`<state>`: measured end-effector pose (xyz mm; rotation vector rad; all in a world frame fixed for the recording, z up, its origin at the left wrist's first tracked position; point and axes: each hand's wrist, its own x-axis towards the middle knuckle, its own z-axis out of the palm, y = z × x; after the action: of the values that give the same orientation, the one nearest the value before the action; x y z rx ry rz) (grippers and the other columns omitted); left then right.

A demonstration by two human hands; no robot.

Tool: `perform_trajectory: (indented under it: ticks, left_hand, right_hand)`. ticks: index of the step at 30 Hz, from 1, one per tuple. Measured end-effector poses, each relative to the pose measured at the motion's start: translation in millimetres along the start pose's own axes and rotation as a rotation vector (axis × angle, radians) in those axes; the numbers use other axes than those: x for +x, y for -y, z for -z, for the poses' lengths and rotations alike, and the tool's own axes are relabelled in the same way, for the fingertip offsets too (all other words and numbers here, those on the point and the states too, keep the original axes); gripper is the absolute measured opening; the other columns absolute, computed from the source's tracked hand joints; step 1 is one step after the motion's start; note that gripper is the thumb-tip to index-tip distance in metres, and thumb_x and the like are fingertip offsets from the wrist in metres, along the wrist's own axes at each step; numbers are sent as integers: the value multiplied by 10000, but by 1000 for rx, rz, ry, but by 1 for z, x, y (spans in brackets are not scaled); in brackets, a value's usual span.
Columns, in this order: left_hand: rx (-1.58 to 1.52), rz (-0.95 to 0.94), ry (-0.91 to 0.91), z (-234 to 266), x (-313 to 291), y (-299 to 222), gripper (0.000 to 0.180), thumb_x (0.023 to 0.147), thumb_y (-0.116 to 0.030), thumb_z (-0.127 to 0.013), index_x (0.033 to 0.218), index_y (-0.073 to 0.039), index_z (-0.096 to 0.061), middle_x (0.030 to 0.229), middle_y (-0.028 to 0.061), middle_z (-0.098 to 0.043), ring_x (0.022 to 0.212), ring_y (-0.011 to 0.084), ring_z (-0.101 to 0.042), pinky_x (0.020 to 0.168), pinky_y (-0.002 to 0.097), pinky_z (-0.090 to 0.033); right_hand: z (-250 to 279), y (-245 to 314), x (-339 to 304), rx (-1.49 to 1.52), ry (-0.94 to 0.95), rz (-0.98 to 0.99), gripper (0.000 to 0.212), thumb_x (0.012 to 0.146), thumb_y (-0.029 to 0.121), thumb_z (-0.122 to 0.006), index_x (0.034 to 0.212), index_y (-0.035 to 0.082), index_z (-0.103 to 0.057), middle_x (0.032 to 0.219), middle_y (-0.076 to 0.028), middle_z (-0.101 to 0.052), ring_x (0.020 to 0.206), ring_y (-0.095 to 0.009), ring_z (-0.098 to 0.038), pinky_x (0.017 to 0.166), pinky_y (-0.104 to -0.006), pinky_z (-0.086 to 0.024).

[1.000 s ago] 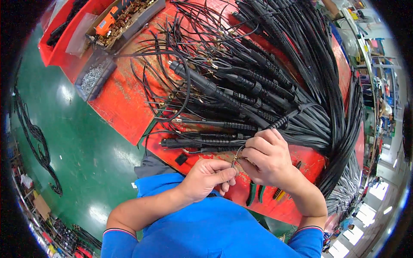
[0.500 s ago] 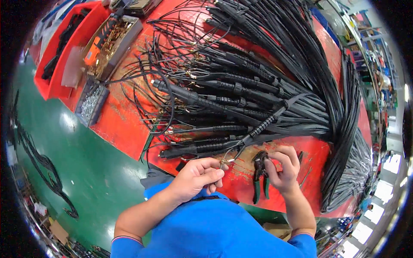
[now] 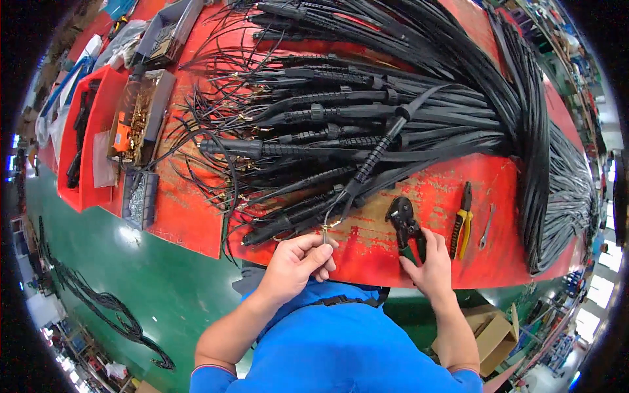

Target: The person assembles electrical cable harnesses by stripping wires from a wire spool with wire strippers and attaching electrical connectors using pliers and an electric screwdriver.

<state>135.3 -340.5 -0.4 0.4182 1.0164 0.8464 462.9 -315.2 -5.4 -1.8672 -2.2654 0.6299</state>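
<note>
Thumb and fingers of my left hand (image 3: pixel 300 265) pinch the thin wire end of a black cable (image 3: pixel 373 160). Small brass-coloured terminals (image 3: pixel 333 224) show just beyond the fingertips. That cable has a ribbed sleeve and lies slantwise over the other cables. My right hand (image 3: pixel 432 267) is closed around the green handles of crimping pliers (image 3: pixel 403 219), with the dark jaws pointing away from me on the red tabletop. Its thumb is at the left of the handles and the fingers at the right. The palm side of the grip is partly hidden.
A large bundle of black cables (image 3: pixel 452 111) covers much of the red table (image 3: pixel 196 229). Yellow-handled pliers (image 3: pixel 462 226) and a small wrench (image 3: pixel 487 229) lie at the right. Leftward stand a red bin (image 3: pixel 84 187), a box of brass parts (image 3: pixel 151 111) and a tray of silver parts (image 3: pixel 136 200).
My right hand has gone from beside the crimping pliers, fingers curled, down onto their handles. My left hand keeps its pinch on the wire end. The whole view has shifted.
</note>
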Motion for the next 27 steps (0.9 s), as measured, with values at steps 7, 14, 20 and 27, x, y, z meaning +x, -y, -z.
perform_trajectory:
  ticks: [7,14,20,27]
  left_hand:
    - [0,-92,-72,-4,-2,9,251,1066,-188,-622,1215,2,-689,843,55,-709,677,99,-635,625,254,-529]
    - [-49,-101,-121,-5,-7,13,235,1063,-191,-636,1185,3,-689,841,45,-707,677,79,-628,626,246,-526]
    - [0,-133,-143,-7,-6,15,227,1062,-206,-644,1137,0,-706,837,31,-707,681,73,-619,629,239,-519]
    - [76,-134,-163,-6,-9,3,225,1037,-217,-687,1085,-5,-745,824,16,-704,679,62,-595,624,235,-500]
  right_hand:
    - [30,5,26,226,365,-246,644,862,153,-701,1453,4,-494,1186,-275,-686,1093,-441,-678,967,-455,-544]
    - [52,45,50,206,600,108,591,868,159,-692,1429,44,-545,1176,-249,-710,1124,-429,-676,962,-484,-540]
    - [65,94,81,-54,914,77,684,847,85,-661,1510,106,-492,1183,-249,-706,1105,-445,-666,971,-516,-525]
    - [67,113,104,-62,1092,164,789,858,107,-645,1590,115,-351,1262,-295,-663,1134,-473,-645,994,-548,-507]
